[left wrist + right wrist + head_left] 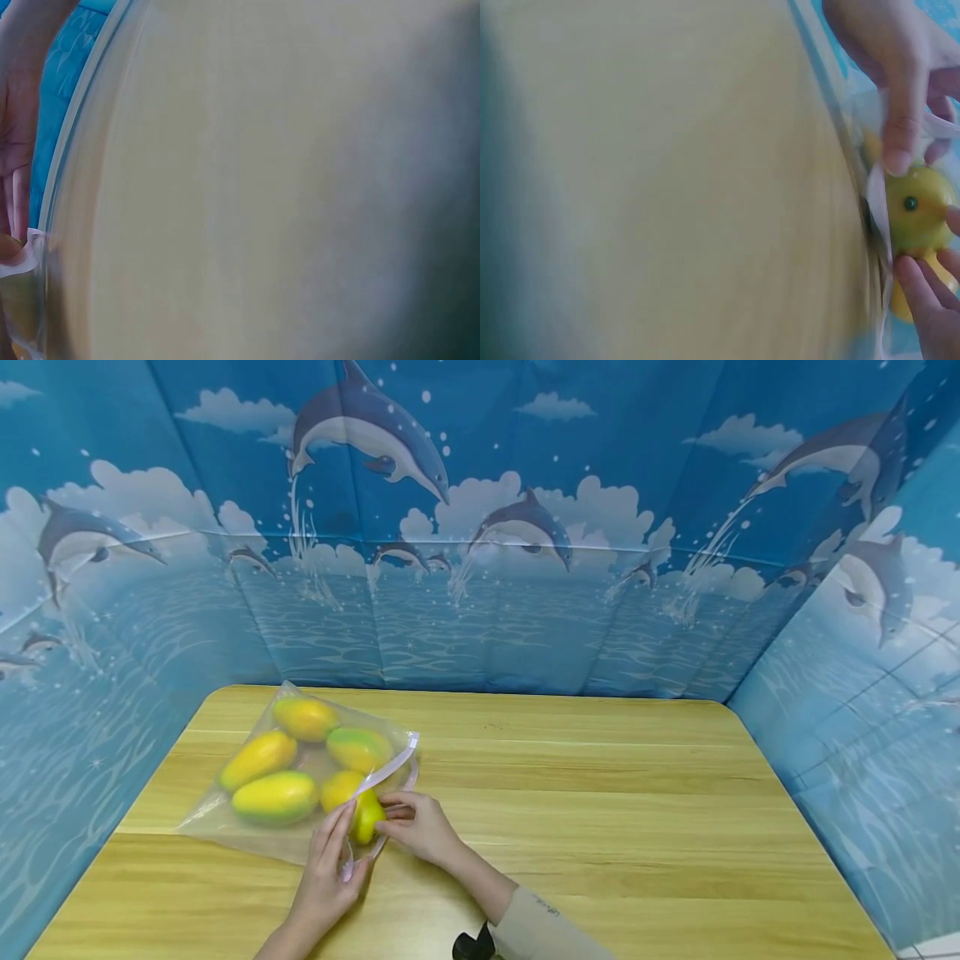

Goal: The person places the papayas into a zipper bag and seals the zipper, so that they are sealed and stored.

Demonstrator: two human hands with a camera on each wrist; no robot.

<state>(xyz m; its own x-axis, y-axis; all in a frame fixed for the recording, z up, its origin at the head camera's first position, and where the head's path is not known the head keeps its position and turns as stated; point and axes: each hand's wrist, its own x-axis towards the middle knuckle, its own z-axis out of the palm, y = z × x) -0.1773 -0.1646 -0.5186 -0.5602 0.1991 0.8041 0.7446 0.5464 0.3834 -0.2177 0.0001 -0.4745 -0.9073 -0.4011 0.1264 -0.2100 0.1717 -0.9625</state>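
Note:
A clear plastic zip bag [300, 847] with a pale lilac strip along its mouth lies on the table, holding several yellow-green mangoes [275, 797]. My left hand [326, 868] grips the bag's mouth at the near side, its thumb below and fingers on top of the film. At the opening, my right hand [426, 829] holds another mango [367, 817] between thumb and fingers. That mango's stem end [910, 203] faces the camera in the right wrist view. There the left thumb [901, 142] presses the lilac edge, and right fingertips [916, 281] touch the fruit.
The wooden table [600, 827] extends to the right of the bag. A dolphin-print curtain [480, 627] hangs behind the table and along both sides. A small black object [472, 945] shows beside the right sleeve [547, 927] at the bottom.

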